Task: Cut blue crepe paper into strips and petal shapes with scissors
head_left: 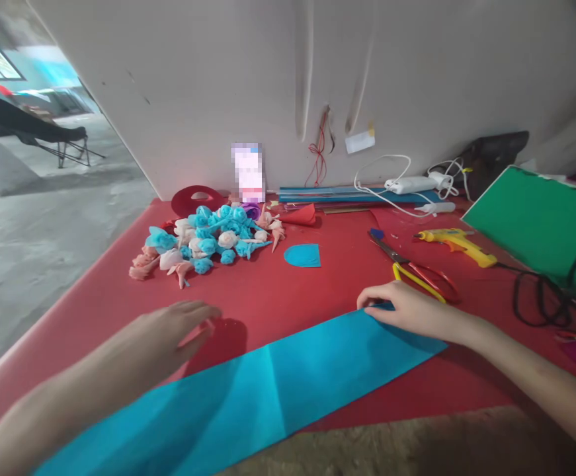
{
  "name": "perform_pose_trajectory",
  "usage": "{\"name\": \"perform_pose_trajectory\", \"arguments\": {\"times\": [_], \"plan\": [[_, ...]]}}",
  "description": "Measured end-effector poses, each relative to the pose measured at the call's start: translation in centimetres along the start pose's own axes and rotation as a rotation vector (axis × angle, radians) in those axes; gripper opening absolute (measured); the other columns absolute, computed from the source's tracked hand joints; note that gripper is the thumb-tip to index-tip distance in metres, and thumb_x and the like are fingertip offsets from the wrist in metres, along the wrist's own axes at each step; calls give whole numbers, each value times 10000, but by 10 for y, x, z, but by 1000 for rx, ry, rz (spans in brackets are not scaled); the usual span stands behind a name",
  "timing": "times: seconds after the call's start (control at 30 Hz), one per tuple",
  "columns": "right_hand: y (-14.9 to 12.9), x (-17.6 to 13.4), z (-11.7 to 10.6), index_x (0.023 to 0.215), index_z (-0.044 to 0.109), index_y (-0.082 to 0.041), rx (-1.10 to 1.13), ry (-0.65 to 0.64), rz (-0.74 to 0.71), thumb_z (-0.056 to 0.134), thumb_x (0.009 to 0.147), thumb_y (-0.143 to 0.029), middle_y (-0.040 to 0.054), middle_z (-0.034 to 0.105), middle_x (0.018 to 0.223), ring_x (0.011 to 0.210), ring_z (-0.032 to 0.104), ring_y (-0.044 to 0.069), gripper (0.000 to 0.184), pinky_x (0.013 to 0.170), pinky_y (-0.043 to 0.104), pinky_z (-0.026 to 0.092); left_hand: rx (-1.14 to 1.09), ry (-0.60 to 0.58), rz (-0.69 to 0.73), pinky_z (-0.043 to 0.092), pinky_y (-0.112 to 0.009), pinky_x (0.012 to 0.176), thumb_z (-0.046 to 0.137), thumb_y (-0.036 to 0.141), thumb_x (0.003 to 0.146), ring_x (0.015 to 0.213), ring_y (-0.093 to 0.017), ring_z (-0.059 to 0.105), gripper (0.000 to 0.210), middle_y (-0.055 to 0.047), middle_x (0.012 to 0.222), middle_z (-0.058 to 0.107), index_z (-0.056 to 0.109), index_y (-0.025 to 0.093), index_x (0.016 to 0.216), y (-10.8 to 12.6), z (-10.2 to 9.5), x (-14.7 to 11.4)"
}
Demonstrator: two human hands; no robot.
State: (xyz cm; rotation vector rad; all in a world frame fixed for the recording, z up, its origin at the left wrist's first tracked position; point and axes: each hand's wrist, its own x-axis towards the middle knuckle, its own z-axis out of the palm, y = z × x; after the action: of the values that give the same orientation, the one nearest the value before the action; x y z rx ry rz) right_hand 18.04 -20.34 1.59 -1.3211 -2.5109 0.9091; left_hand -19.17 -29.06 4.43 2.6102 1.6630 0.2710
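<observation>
A long strip of blue paper point(248, 390) with a crease across its middle lies slantwise over the red table and runs out of view at the lower left. My right hand point(391, 305) pinches its upper right edge, where the paper curls slightly. Above the strip's left part is my left hand point(188, 330), slightly blurred, fingers loosely stretched and thumb apart, holding nothing. A small blue paper piece with one rounded end point(303, 256) lies beyond the strip. Scissors with red and yellow handles point(411, 268) lie just past my right hand.
Blue, white and peach paper flowers point(213, 238) are heaped at the back left. A yellow glue gun point(459, 244) with a black cord lies right, near a green board point(540, 225). A white power strip point(409, 184) sits by the wall. The red table's point(327, 423) front edge is close.
</observation>
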Motion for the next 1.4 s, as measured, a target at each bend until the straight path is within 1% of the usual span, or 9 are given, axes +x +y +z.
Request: {"name": "perform_pose_trajectory", "arguments": {"times": [0.1, 0.23, 0.4, 0.63, 0.87, 0.97, 1.07, 1.2, 1.4], "plan": [[2, 2, 10, 770, 651, -213, 17, 23, 29, 506, 806, -199, 10, 725, 796, 760, 667, 186, 150, 685, 282, 474, 13, -75, 137, 527, -294, 901, 413, 277, 926, 1075, -201, 626, 365, -6, 1257, 616, 528, 244, 1271, 36, 14, -1], [-13, 1, 21, 807, 647, -211, 36, 73, 36, 480, 841, -204, 17, 728, 831, 792, 670, 179, 170, 698, 274, 468, -10, -179, 354, 402, -370, 1066, 420, 242, 948, 1315, -215, 420, 531, 10, 1478, 371, 257, 324, 1447, 64, 33, 3], [-24, 10, 29, 838, 661, -206, 14, 137, 44, 471, 845, -189, 45, 735, 868, 827, 675, 194, 191, 729, 295, 479, -68, -247, 382, 251, -425, 1149, 340, 275, 989, 1391, -195, 275, 498, 10, 1505, 306, 200, 283, 1467, 58, 40, 20], [-10, 11, 31, 819, 643, -213, -64, 218, 58, 476, 848, -187, 46, 719, 846, 817, 670, 215, 171, 739, 340, 492, -60, -276, 331, 265, -439, 1140, 377, 367, 975, 1384, -220, 283, 590, -20, 1518, 254, 78, 299, 1479, 47, 50, 14], [-9, 13, 37, 894, 631, -200, -113, 311, -72, 500, 859, -173, 57, 676, 932, 903, 625, 197, 139, 807, 335, 493, -52, -224, 329, 302, -391, 1128, 443, 366, 950, 1363, -210, 327, 625, -11, 1489, 325, 106, 305, 1474, 32, 50, 4], [-9, 35, 31, 897, 645, -185, -141, 352, -104, 502, 862, -156, 64, 682, 934, 917, 614, 202, 151, 827, 347, 483, -47, -264, 322, 362, -393, 1094, 469, 377, 935, 1347, -221, 360, 606, 14, 1471, 361, 174, 336, 1462, 20, 42, 2], [-9, 72, 22, 903, 666, -170, -177, 358, -135, 487, 862, -120, 74, 688, 962, 948, 601, 208, 190, 852, 353, 468, -53, -279, 260, 417, -409, 1047, 458, 340, 939, 1305, -231, 434, 470, 34, 1441, 421, 357, 369, 1397, 12, 35, 4], [-10, 119, 14, 944, 682, -133, -232, 314, -170, 485, 852, -85, 117, 675, 1025, 990, 583, 220, 223, 875, 363, 448, -119, -218, 207, 475, -383, 981, 448, 243, 930, 1236, -230, 507, 351, 8, 1372, 520, 554, 323, 1255, 12, 34, 7], [-10, 148, 10, 921, 673, -141, -277, 167, -234, 658, 768, -168, 79, 665, 1009, 994, 570, 217, 156, 869, 393, 448, -166, -192, 205, 456, -376, 995, 461, 211, 913, 1223, -222, 515, 376, 7, 1366, 524, 544, 330, 1260, 13, 37, 6]]}}
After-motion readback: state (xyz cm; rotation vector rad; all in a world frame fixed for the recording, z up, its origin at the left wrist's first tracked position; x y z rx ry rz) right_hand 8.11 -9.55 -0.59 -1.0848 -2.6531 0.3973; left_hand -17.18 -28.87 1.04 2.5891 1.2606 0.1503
